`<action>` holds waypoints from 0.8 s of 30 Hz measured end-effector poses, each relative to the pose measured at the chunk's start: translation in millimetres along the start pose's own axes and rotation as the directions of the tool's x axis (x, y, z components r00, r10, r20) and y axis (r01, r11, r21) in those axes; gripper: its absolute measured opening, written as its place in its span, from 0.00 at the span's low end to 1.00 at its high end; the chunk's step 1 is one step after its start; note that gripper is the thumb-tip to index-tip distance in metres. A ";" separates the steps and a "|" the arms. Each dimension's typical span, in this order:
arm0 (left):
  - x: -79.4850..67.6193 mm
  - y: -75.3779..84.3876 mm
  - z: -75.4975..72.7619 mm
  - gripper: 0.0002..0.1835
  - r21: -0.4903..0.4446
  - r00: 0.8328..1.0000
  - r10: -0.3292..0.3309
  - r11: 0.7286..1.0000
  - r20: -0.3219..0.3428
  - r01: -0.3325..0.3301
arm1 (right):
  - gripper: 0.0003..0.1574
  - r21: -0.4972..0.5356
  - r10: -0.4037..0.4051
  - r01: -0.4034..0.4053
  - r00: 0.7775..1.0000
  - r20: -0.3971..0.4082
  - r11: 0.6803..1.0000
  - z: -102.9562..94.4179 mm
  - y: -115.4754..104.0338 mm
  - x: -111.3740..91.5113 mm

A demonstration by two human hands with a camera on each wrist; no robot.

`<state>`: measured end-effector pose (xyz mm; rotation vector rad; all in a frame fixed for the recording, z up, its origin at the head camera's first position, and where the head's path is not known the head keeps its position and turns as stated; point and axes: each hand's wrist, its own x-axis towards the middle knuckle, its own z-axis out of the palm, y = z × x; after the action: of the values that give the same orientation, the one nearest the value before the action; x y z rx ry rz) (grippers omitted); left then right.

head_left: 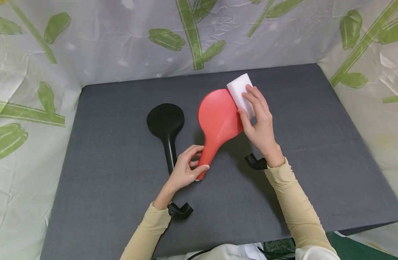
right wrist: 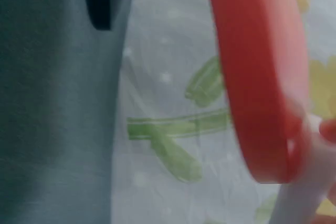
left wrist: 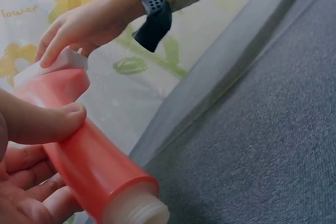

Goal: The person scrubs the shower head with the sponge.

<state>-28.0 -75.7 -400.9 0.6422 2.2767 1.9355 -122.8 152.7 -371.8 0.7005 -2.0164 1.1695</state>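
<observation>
A red handheld shower head [head_left: 218,113] is raised over the table, its round head pointing away from me. My left hand [head_left: 183,169] grips its handle, the thumb lying across it in the left wrist view. Out of the handle's lower end sticks a whitish threaded connector [left wrist: 137,207]. In my right hand [head_left: 260,124] is a white sponge block [head_left: 240,90], held between thumb and fingers against the right edge of the head. The right wrist view shows the sponge [right wrist: 304,187] at the rim, partly blurred. A black shower head [head_left: 165,119] lies left of the red one.
Dark grey cloth covers the table [head_left: 316,119]. Behind and beside it hang pale curtains [head_left: 121,43] with green leaf prints. Each wrist carries a black camera mount, one on the left [head_left: 180,211], one on the right [head_left: 255,162].
</observation>
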 end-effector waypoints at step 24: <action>3.4 -24.0 8.0 0.35 -0.595 0.995 0.052 0.804 0.085 0.009 | 0.12 0.007 -0.318 0.318 0.948 0.021 0.948 26.6 -21.5 -61.5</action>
<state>-34.7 -69.7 -424.8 0.6512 1.4580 2.3857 -77.1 126.0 -418.2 1.0025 -1.8327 0.9779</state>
